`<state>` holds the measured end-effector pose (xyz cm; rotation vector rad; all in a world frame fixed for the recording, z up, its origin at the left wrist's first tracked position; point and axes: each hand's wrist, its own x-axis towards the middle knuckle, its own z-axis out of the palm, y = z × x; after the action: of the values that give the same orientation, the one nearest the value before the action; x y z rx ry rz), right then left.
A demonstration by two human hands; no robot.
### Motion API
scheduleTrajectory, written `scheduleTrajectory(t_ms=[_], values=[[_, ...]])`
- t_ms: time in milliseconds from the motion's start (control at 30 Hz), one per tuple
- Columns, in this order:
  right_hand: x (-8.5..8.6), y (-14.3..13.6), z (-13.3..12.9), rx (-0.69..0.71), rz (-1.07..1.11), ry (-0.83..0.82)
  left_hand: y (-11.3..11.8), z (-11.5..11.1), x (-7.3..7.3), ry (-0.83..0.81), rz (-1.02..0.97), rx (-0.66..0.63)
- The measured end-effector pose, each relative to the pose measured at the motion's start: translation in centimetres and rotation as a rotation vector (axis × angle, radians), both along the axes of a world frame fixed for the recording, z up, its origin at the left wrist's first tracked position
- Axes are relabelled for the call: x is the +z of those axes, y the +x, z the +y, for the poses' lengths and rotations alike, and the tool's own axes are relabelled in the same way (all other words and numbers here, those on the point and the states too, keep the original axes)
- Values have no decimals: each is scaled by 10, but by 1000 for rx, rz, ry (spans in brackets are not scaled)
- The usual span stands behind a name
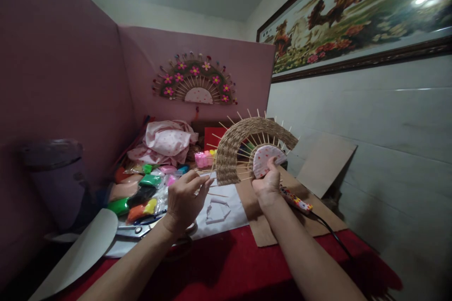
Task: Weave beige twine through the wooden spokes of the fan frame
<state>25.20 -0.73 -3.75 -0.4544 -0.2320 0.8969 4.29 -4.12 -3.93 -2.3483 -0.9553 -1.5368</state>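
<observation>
A woven straw fan [228,153] with thin wooden sticks poking out past its curved rim is held up over the table. Its half-round base [264,159] is covered in white cloth with red dots, and my right hand [268,181] grips it from below, thumb across the front. My left hand [187,197] is at the fan's lower left corner, thumb and fingers pinched around the end of a thin stick. Behind, a finished-looking fan [194,80] with pink flowers hangs on the pink panel.
Scissors [137,231] and bags of coloured clay [150,181] lie at the left, near dotted cloth [165,141]. White paper [236,207] and cardboard [259,233] cover part of the red tablecloth [212,268]. A corded tool [296,200] lies right of my right hand.
</observation>
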Motion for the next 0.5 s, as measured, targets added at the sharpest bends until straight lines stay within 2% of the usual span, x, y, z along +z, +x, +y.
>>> scheduleTrajectory(t_ms=[133, 300, 400, 500], values=[[5, 1, -5, 39, 136, -53, 0, -3, 7, -347, -276, -226], [7, 4, -7, 66, 137, -56, -1, 8, 7, -810, -604, -479], [7, 5, -7, 53, 147, -55, -1, 14, 3, -942, -672, -549], [8, 4, -7, 68, 165, -47, 1, 15, 0, -950, -667, -529]])
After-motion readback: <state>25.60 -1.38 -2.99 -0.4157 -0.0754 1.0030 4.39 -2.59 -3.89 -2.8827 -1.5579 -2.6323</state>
